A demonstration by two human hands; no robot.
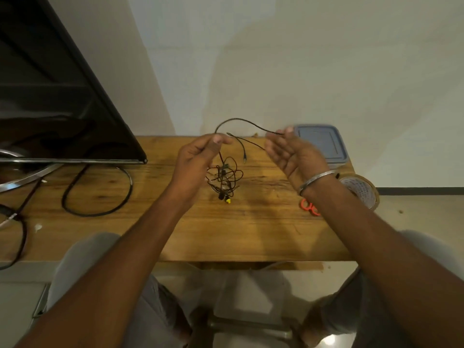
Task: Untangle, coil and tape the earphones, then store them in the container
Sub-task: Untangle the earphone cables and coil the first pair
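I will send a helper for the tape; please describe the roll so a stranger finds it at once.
Go to the right edge of the wooden table. Nearer than the blue-lidded container, right of the red scissors, lies the tape roll. It alone is a brown ring with a pale printed core.

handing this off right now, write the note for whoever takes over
Left hand pinches the earphones cable. Right hand seems to pinch the same loop further along, raised.
The rest is a knot mid table.
Container, lid on, back right; tape roll and scissors on the right.
Done: one length and the plug free.
Left: finish untangling, coil, tape, store.
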